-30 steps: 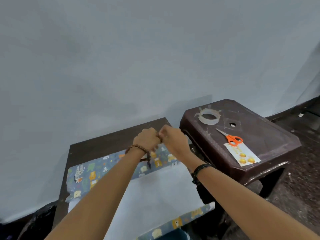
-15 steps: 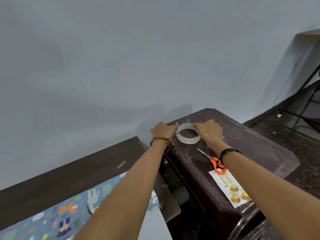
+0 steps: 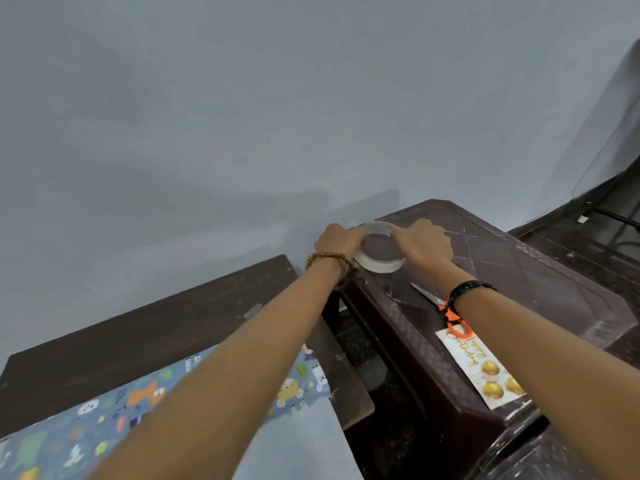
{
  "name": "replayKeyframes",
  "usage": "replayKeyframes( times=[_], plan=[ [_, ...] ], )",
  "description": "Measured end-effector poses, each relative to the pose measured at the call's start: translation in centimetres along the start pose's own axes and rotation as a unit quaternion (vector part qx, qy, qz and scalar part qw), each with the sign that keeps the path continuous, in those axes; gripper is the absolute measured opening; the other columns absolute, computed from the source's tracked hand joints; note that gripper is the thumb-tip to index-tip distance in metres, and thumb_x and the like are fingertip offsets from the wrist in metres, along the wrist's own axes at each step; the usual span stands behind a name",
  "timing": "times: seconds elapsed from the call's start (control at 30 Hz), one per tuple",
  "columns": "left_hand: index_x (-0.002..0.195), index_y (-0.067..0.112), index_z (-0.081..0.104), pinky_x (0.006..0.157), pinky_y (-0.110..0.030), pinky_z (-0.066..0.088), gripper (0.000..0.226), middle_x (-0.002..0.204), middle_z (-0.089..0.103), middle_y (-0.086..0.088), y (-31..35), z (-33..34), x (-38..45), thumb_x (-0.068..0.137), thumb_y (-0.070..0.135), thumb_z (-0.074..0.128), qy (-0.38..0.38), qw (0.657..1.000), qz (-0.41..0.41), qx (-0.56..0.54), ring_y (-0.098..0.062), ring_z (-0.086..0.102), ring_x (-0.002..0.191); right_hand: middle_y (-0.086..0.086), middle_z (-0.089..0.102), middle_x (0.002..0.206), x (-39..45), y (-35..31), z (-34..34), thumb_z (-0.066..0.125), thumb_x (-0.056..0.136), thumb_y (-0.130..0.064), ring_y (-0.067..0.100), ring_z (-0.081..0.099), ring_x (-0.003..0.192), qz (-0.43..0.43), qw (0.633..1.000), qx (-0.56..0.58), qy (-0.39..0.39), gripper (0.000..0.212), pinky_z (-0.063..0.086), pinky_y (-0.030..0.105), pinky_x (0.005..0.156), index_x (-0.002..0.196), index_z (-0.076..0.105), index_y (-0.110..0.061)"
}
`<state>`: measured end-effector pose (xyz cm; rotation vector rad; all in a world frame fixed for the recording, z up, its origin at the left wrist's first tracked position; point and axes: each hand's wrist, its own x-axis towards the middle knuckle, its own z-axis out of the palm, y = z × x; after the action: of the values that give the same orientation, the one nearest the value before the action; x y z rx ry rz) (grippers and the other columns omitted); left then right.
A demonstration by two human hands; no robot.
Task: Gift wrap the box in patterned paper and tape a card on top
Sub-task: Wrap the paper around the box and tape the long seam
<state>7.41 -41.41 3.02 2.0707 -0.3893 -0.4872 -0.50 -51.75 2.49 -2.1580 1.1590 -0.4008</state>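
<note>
A clear tape roll (image 3: 379,264) is tilted just above the dark plastic stool (image 3: 540,285). My left hand (image 3: 337,239) grips its left rim and my right hand (image 3: 424,242) grips its right rim. Orange-handled scissors (image 3: 450,315) lie on the stool beneath my right wrist. A white card with gold balls (image 3: 479,370) sits near the stool's front edge. Blue patterned wrapping paper (image 3: 104,414) lies on the low dark table (image 3: 138,334), its white underside (image 3: 298,441) showing below; my left forearm hides part of it. No box shows.
A plain grey wall fills the upper view. A gap with dark floor separates the table from the stool. Dark floor and a cable lie at far right.
Both hands left the wrapping paper, reached to the stool and took the tape roll; it now sits tilted, lifted between them. The view swung right.
</note>
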Motion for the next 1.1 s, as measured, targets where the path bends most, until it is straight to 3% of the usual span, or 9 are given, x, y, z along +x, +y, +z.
replayKeyframes(
  times=[0.13,0.27,0.43,0.63,0.7,0.77,0.9,1.0,1.1],
  plan=[
    [0.073,0.005,0.056,0.059,-0.026,0.038,0.013,0.070,0.053,-0.003,-1.6,-5.7,-1.7,0.079,0.017,0.060,0.021,1.000,-0.006,-0.003,-0.016,0.047,0.062,0.013,0.057,0.084,-3.3,-3.8,1.1,0.054,0.086,-0.036,0.029,0.056,0.079,-0.055,0.997,-0.001,-0.049,0.037,0.041,0.028,0.061,0.063,0.048,-0.008],
    [0.069,0.003,0.058,0.070,-0.032,0.043,0.015,0.079,0.058,-0.012,-5.0,-10.8,-2.3,0.066,0.015,0.065,0.061,0.997,-0.056,-0.006,-0.026,0.055,0.076,0.018,0.061,0.109,-6.7,-7.0,4.7,0.052,0.087,-0.028,0.035,0.059,0.102,-0.085,0.992,-0.018,-0.097,0.031,0.045,0.033,0.075,0.099,0.062,-0.001],
    [0.061,0.006,0.050,0.056,-0.024,0.037,0.021,0.063,0.050,-0.006,-8.9,-13.0,-2.2,0.077,0.007,0.063,0.067,0.993,-0.097,0.023,-0.020,0.049,0.065,0.018,0.059,0.115,-8.6,-8.1,9.2,0.048,0.094,-0.029,0.035,0.058,0.104,-0.111,0.986,-0.055,-0.109,0.027,0.044,0.034,0.073,0.101,0.055,-0.003],
    [0.084,0.002,0.059,0.046,-0.023,0.035,0.014,0.080,0.058,-0.010,-12.1,-11.9,-0.6,0.079,0.015,0.064,0.053,0.990,-0.114,0.060,-0.019,0.052,0.067,0.016,0.059,0.115,-7.8,-7.0,12.0,0.049,0.094,-0.031,0.036,0.058,0.104,-0.102,0.986,-0.087,-0.097,0.033,0.039,0.032,0.071,0.107,0.057,-0.002],
    [0.098,-0.002,0.062,0.058,-0.025,0.042,0.032,0.095,0.062,-0.014,-12.8,-11.4,-0.3,0.078,0.022,0.064,0.064,0.988,-0.125,0.064,-0.022,0.055,0.079,0.015,0.062,0.109,-7.6,-6.8,12.4,0.051,0.093,-0.035,0.035,0.059,0.099,-0.097,0.987,-0.075,-0.106,0.034,0.039,0.031,0.069,0.100,0.059,-0.003],
    [0.121,0.001,0.052,0.090,-0.036,0.042,0.058,0.121,0.053,-0.015,-12.9,-10.9,-0.2,0.077,0.036,0.064,0.119,0.977,-0.142,0.108,-0.030,0.049,0.109,0.015,0.063,0.100,-7.6,-6.7,12.1,0.052,0.091,-0.038,0.032,0.060,0.089,-0.111,0.986,-0.075,-0.100,0.033,0.039,0.030,0.065,0.090,0.057,-0.005],
    [0.129,0.013,0.040,0.097,-0.043,0.024,0.054,0.131,0.035,-0.008,-9.3,-8.7,-2.7,0.082,0.032,0.060,0.247,0.941,0.038,0.228,-0.028,0.031,0.124,0.016,0.061,0.106,-7.5,-6.7,8.9,0.051,0.089,-0.028,0.033,0.058,0.099,-0.147,0.984,-0.093,-0.047,0.029,0.037,0.031,0.070,0.100,0.056,-0.001],
    [0.117,0.022,0.054,0.086,-0.037,0.023,0.027,0.119,0.043,-0.002,-5.7,-5.5,-4.8,0.090,0.027,0.053,0.199,0.922,0.185,0.278,-0.025,0.035,0.116,0.016,0.059,0.116,-8.0,-6.5,5.7,0.048,0.091,-0.022,0.032,0.055,0.108,-0.149,0.981,-0.125,-0.004,0.023,0.041,0.033,0.076,0.104,0.057,-0.005],
    [0.106,0.027,0.063,0.072,-0.032,0.012,0.026,0.107,0.051,-0.001,-2.8,-2.3,-6.3,0.095,0.020,0.041,0.130,0.928,0.225,0.266,-0.023,0.036,0.110,0.018,0.056,0.122,-8.5,-5.0,2.0,0.044,0.095,-0.017,0.034,0.052,0.115,-0.131,0.977,-0.165,0.033,0.028,0.044,0.037,0.084,0.116,0.054,-0.002]
  ],
)
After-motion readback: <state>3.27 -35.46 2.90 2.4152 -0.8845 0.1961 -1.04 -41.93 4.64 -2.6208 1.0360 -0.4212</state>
